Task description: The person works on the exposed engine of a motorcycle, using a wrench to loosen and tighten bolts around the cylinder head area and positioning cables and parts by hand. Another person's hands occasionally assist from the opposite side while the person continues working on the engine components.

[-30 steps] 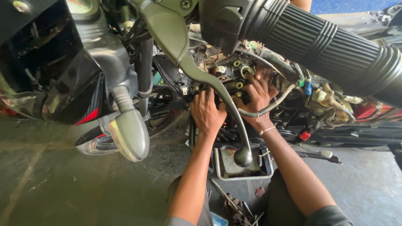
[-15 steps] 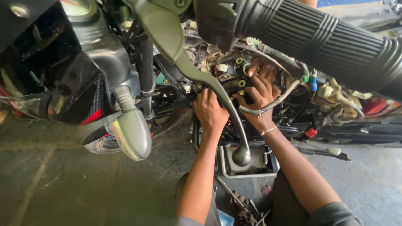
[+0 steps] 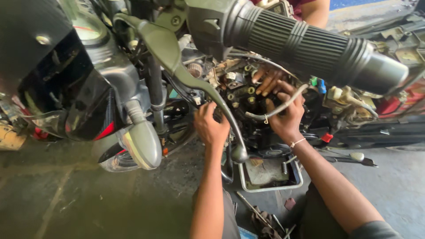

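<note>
I look down past a motorcycle's ribbed handlebar grip (image 3: 305, 44) and brake lever (image 3: 199, 88) at the exposed engine (image 3: 241, 95). My left hand (image 3: 211, 127) presses against the engine's left side, its fingertips curled in behind the lever and hidden. My right hand (image 3: 285, 116) rests on the engine's right side with fingers pointing up. A grey hose (image 3: 279, 108) with a clamp crosses over those fingers. Another person's hand (image 3: 269, 80) reaches down onto the engine top just above my right hand.
A metal tray (image 3: 270, 173) with dark oil sits on the concrete floor under the engine. Loose tools (image 3: 261, 217) lie between my knees. A turn signal (image 3: 144, 144) and black fairing (image 3: 66, 88) crowd the left; a footpeg (image 3: 356, 157) sticks out at right.
The view has shifted a little left and closer. Both my hands stay at the same spots on the engine, and the other person's hand shows more fully.
</note>
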`<state>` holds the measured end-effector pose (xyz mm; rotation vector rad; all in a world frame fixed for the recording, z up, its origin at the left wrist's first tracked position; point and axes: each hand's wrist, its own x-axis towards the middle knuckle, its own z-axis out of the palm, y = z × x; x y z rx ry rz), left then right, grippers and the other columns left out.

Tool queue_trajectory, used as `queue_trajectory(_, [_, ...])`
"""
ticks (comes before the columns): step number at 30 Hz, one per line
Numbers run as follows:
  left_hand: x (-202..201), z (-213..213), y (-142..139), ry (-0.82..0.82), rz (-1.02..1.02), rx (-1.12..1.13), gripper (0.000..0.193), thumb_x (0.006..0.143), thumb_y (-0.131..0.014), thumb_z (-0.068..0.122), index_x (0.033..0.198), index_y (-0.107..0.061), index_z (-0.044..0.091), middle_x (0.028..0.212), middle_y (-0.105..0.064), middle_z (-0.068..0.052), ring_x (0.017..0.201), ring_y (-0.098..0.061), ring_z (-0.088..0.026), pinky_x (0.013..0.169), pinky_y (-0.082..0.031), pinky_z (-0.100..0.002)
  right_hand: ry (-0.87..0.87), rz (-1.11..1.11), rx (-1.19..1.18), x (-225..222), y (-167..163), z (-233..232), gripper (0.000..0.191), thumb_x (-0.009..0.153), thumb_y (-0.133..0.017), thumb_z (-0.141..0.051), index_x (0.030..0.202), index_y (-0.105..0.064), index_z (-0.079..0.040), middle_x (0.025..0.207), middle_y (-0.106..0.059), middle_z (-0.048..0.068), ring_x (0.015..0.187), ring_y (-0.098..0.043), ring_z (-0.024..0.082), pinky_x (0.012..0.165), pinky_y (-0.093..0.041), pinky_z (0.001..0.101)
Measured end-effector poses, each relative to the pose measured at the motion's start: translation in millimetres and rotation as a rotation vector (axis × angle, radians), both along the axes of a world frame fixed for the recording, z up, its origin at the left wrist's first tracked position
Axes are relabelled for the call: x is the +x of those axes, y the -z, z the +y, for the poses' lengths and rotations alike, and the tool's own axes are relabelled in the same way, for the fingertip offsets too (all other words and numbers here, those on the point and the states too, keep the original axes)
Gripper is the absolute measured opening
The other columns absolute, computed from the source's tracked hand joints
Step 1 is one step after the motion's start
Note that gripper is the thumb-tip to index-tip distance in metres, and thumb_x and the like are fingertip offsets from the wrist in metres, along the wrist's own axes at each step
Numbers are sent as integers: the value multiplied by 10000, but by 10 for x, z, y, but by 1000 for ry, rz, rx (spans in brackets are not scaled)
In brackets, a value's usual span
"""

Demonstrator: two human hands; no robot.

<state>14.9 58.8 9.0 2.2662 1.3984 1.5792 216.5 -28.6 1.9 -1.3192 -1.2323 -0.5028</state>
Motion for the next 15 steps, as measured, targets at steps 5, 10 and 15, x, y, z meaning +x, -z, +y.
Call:
queue_trajectory(5, [21, 69, 73, -52, -33, -11, 391, 754, -881, 324, 1053, -731, 121, 1177, -646, -59, 1109, -567, -328, 939, -462, -474, -45, 62, 61, 111, -10, -44, 296, 902, -793, -8, 1081, -557, 1, 1375, -663, 167, 1216, -649, 353, 1024, -490, 421])
queue_trajectory(10, [50, 42, -32, -63, -6, -37, 426, 708, -909, 356, 1050, -761, 148, 1184, -611, -68, 1139, -539, -337, 943, -439, -492, -118, 153, 79, 93, -17, -49, 242, 944, -731, -5, 1090, -541, 29, 1363, -669, 181, 1215, -658, 348, 1021, -506, 402])
queue_trajectory(15, [94, -56, -99, 29, -44, -14, 292, 767, -874, 333, 994, -803, 164, 1031, -715, -45, 986, -647, -276, 871, -505, -423, -148, 162, 74, 43, -15, -37, 227, 944, -726, -1, 1078, -544, 21, 1335, -683, 173, 1154, -653, 324, 1008, -495, 385])
